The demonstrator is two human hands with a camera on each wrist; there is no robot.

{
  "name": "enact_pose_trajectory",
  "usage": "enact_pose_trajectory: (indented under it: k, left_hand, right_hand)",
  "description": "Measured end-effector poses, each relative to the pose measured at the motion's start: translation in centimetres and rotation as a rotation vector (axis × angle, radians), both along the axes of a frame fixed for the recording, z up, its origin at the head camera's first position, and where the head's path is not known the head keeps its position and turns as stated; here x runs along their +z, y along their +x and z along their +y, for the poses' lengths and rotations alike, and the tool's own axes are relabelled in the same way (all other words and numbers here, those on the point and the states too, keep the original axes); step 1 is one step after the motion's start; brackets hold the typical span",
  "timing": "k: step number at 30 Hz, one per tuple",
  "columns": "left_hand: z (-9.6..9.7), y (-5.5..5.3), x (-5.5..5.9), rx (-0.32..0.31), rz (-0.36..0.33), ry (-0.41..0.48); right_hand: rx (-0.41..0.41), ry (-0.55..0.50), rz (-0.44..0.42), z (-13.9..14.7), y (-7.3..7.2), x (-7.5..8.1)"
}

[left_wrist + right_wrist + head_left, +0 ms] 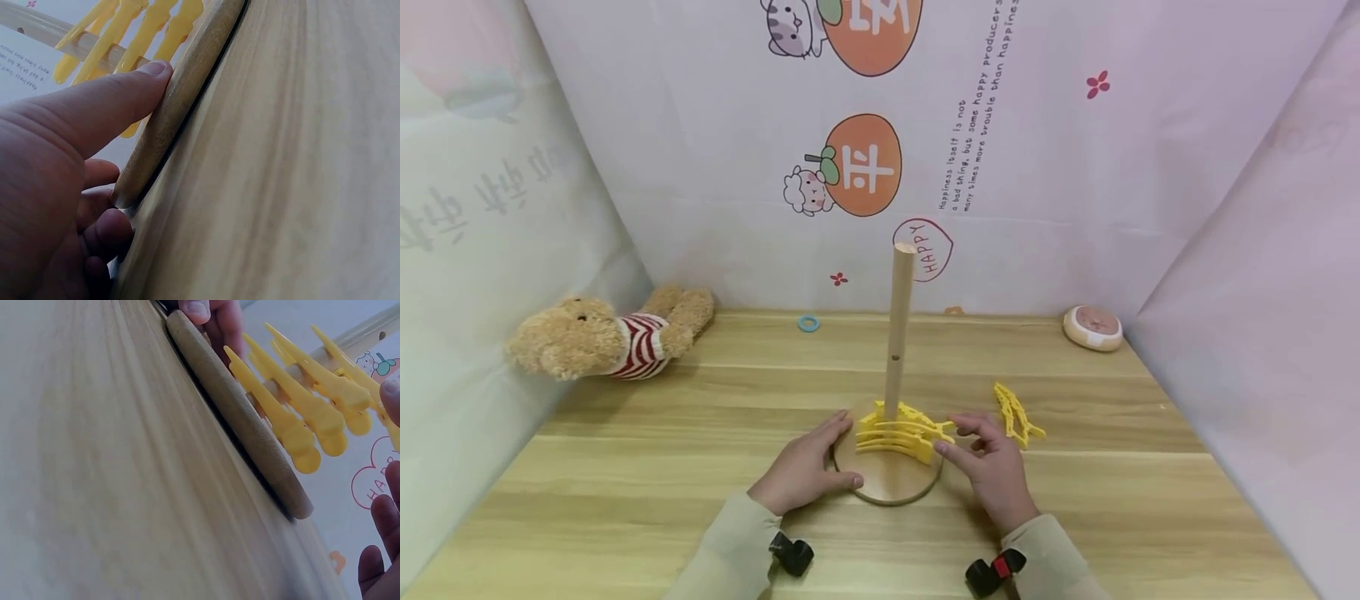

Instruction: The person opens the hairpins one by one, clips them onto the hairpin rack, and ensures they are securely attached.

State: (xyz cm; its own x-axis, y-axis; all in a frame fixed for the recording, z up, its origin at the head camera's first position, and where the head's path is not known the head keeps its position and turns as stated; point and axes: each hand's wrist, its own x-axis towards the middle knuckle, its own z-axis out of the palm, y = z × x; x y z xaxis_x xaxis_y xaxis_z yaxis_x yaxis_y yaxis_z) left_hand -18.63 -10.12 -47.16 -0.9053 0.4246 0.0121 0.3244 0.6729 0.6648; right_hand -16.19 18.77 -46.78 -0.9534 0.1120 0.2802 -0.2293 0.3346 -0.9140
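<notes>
A round wooden base (889, 485) with an upright wooden post (900, 321) stands on the table. Several yellow banana hair clips (891, 437) are stacked low around the post, their curved arms on either side of it. My left hand (805, 468) holds the base's left edge, thumb on its upper rim and fingers around the side. At the stack's right, my right hand (995, 477) pinches the end of the top clip (353, 365) between thumb and finger; the exact contact is partly out of frame. Another yellow clip (1017, 419) lies spread on the table beyond the right hand.
A teddy bear (643, 343) in a striped top lies at the back left. A blue ring (808, 323) is near the back edge, and a round pink-and-white case (1093, 327) sits at the back right. Printed white sheets (1037, 233) wall the table.
</notes>
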Motion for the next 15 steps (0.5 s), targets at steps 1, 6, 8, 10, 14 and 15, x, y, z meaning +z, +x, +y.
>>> enact_pose_trajectory:
  k: [1, 6, 8, 10, 14, 15]
  left_hand:
    - [-0.01, 0.02, -0.02, 0.000, -0.002, 0.001]
    - [-0.01, -0.16, -0.17, -0.006, 0.004, -0.004]
    - [-0.01, -0.19, -0.22, -0.002, 0.008, -0.005]
    - [0.04, -0.15, -0.27, 0.004, 0.006, -0.008]
    - [0.36, 0.05, -0.13, 0.021, 0.017, -0.016]
    - [0.45, 0.11, -0.07, 0.028, 0.021, -0.021]
  right_hand:
    - [0.000, 0.003, 0.002, -0.03, 0.01, 0.00]
    - [-0.003, 0.007, -0.005, -0.04, -0.06, 0.08]
    - [-0.003, 0.004, -0.015, -0.04, -0.07, 0.10]
    - [-0.001, 0.007, -0.026, -0.05, -0.03, 0.09]
    - [-0.012, 0.009, -0.029, -0.20, 0.04, 0.05]
    - [-0.013, 0.006, -0.026, -0.28, 0.04, 0.04]
